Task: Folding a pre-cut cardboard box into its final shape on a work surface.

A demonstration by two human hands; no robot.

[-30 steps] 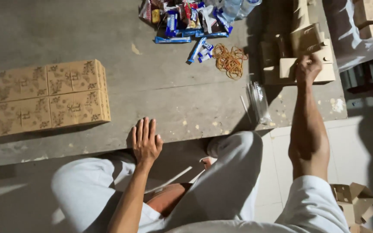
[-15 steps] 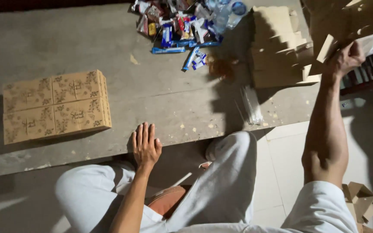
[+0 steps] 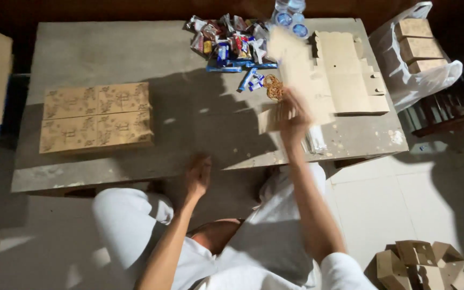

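Observation:
My right hand [image 3: 292,119] is raised over the middle of the low grey table [image 3: 135,59] and grips a flat, unfolded cardboard box blank [image 3: 296,70], which is blurred by motion. My left hand [image 3: 197,175] rests with fingers together at the table's near edge, holding nothing. A stack of flat cardboard blanks [image 3: 350,75] lies at the table's right end. Several closed printed cardboard boxes [image 3: 96,117] sit side by side on the left part of the table.
A heap of wrapped snacks [image 3: 226,40], rubber bands [image 3: 273,87] and blue bottle caps [image 3: 291,19] sit at the table's far edge. A white plastic bag with boxes [image 3: 417,51] stands to the right. Folded cardboard pieces [image 3: 422,266] lie on the tiled floor.
My right hand has swung from the far right back over the middle of the table, carrying a flat cardboard blank. My left hand has stayed at the table's near edge.

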